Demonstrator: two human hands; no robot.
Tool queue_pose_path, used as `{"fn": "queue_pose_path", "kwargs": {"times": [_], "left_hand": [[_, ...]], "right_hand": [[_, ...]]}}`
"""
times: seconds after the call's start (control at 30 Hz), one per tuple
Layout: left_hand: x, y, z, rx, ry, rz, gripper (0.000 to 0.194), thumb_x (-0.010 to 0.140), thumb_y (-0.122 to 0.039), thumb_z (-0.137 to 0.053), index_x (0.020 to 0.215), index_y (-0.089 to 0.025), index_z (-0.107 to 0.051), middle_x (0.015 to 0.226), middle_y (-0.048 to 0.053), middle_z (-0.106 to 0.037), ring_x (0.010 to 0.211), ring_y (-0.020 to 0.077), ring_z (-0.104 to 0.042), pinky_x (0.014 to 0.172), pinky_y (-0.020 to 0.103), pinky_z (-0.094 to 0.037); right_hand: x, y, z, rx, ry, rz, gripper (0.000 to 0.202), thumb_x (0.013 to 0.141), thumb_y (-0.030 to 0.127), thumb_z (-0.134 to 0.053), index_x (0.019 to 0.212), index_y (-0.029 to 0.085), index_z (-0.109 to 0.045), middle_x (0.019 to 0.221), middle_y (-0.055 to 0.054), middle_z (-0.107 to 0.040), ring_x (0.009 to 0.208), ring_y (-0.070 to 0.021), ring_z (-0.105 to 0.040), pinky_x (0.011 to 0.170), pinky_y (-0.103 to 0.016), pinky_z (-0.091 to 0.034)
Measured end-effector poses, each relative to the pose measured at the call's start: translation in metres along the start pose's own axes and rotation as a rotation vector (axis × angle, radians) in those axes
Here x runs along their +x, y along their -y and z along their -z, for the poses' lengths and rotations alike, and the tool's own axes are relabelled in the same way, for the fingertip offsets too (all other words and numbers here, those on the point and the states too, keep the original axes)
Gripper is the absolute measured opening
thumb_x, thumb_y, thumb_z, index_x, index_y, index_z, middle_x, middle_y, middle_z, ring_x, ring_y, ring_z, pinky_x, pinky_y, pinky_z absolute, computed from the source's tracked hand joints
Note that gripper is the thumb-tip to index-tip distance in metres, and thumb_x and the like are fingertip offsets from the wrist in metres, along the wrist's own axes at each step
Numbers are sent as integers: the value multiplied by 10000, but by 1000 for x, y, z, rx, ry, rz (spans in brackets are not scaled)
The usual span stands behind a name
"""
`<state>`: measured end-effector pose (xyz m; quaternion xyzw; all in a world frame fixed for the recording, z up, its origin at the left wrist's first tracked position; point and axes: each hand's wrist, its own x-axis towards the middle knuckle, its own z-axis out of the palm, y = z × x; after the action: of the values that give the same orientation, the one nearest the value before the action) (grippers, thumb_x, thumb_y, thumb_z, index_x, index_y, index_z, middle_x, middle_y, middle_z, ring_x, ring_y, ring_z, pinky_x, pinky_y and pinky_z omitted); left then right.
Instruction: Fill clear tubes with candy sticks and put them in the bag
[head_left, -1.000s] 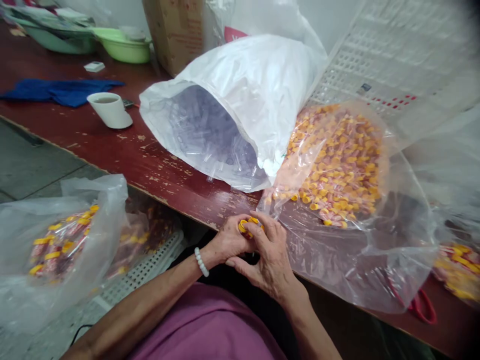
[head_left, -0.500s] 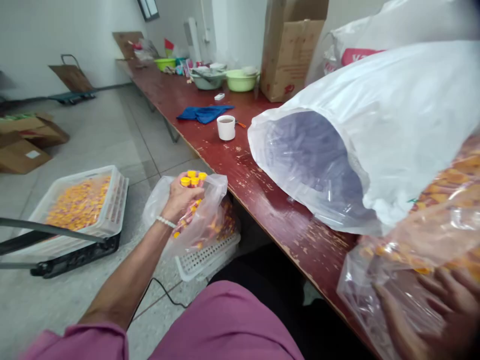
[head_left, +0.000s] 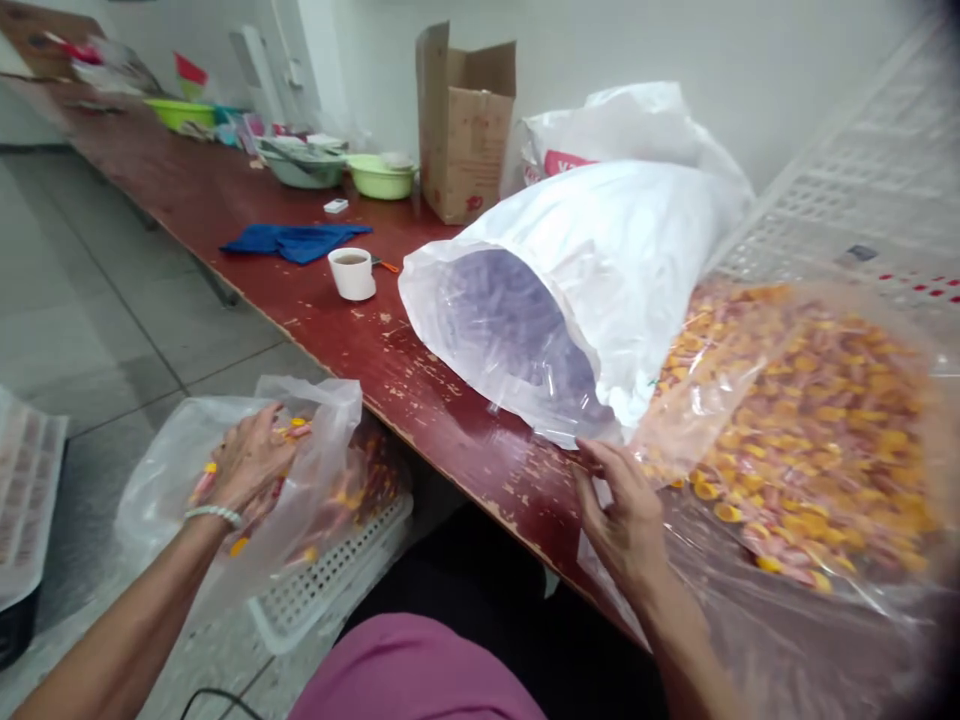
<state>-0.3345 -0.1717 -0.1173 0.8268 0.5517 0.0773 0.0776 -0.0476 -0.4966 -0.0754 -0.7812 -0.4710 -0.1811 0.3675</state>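
My left hand [head_left: 251, 465], with a beaded bracelet at the wrist, is inside the mouth of a clear plastic bag [head_left: 169, 470]. Its fingers curl around a few small yellow-capped tubes [head_left: 296, 430]; more lie below it in the bag. Over the table's near edge, my right hand [head_left: 626, 510] has thumb and forefinger apart, holding nothing I can see. Its fingertips are at the lower lip of a white sack [head_left: 600, 220] lying on its side. Clear empty-looking tubes [head_left: 502, 310] fill the sack's mouth. Right of this hand lies a heap of yellow-capped tubes [head_left: 840, 440] on plastic film.
A white mug [head_left: 352, 275] of dark liquid, a blue cloth [head_left: 296, 242] and a cardboard box [head_left: 472, 140] stand or lie on the worn red table [head_left: 420, 400]. Basins [head_left: 382, 178] are farther back. A white basket [head_left: 300, 600] sits under the plastic bag. Another crate [head_left: 26, 500] is at left.
My left hand has turned over and lowered into the bag with its tubes. My right hand has left the plastic film and come to the sack's mouth. The view has swung right.
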Motion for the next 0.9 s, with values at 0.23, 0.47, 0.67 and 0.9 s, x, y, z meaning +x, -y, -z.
{"fn": "queue_pose_path", "kwargs": {"times": [0.23, 0.47, 0.67, 0.9], "left_hand": [[-13, -38, 26, -195, -568, -224, 317, 829, -262, -497, 1134, -201, -561, 1106, 66, -635, 1035, 232, -556, 947, 392, -408], [-24, -179, -4, -344, -277, -988, 458, 802, 15, -354, 1123, -187, -611, 1048, 92, -606, 978, 194, -532, 855, 333, -460], [12, -239, -32, 53, -224, -1134, 342, 836, -82, -431, 1027, -249, -659, 1042, 120, -577, 956, 260, -483, 696, 361, -429], [20, -243, -28, 125, -305, -1308, 260, 871, -138, -406, 963, -202, -641, 916, 124, -588, 898, 276, -490, 686, 398, -402]], "right_hand": [[38, -24, -42, -445, 368, -37, 376, 800, 114, -480, 1171, 134, -542, 1138, -131, -581, 1029, -282, -494, 851, -418, -441], [31, -11, -41, -484, 518, -50, 448, 820, 222, -510, 1258, 141, -465, 1121, -124, -555, 1017, -270, -471, 836, -378, -412], [7, -9, -46, -421, 483, -51, 472, 856, 265, -472, 1297, 104, -420, 1156, -151, -543, 1014, -278, -473, 849, -413, -427], [-9, -18, -48, -183, 405, -135, 552, 830, 220, -469, 1343, 58, -345, 1177, -189, -516, 1085, -296, -452, 919, -481, -425]]}}
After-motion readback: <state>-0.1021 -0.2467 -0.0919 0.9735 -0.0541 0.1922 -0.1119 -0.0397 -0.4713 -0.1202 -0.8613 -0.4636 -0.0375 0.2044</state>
